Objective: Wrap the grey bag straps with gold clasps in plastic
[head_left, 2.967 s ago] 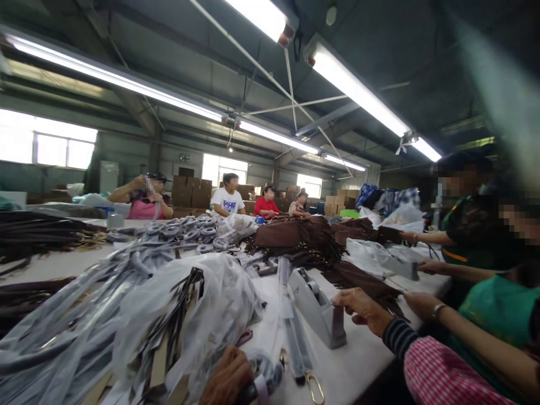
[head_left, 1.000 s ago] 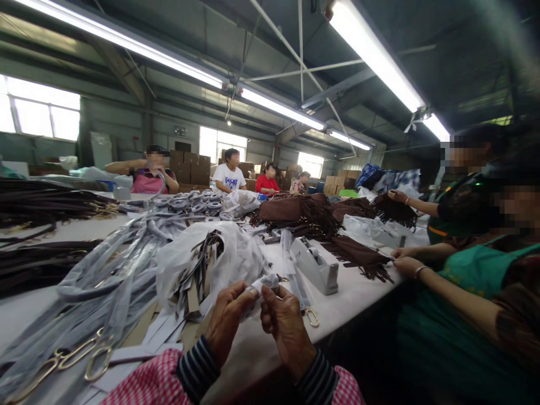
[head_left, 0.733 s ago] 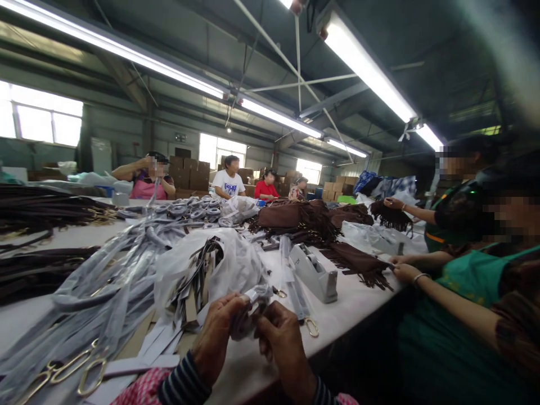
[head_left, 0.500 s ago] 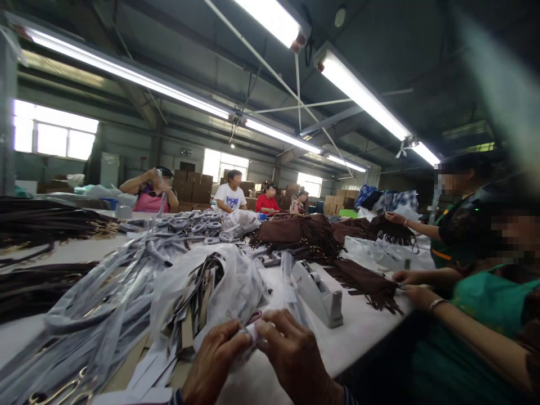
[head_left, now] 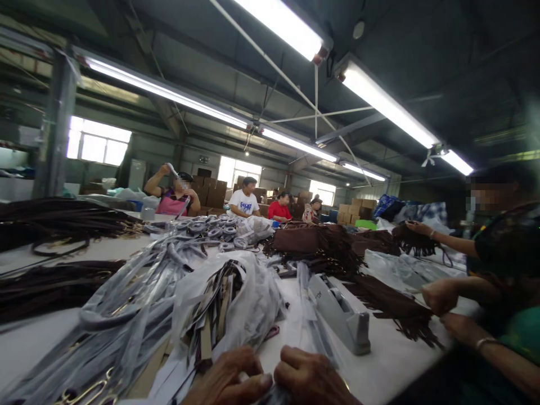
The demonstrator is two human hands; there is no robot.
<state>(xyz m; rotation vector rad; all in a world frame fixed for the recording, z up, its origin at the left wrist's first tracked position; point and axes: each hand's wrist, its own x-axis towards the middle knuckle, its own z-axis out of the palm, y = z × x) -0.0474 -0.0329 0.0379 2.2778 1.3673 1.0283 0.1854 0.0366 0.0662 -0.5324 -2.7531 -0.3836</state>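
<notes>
Where knuckles meet, left hand [head_left: 228, 382], right hand [head_left: 314, 379]

Low at the frame's bottom edge: left hand [head_left: 228, 382] and right hand [head_left: 314, 379] drawn close together, knuckles up, fingers curled inward, thumbs nearly meeting; fingertips and wrists cut off from view.

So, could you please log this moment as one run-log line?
left hand: pinching small wrapped item | right hand: pinching same item | tape dispenser: just beyond | plastic bag: ahead on table
</notes>
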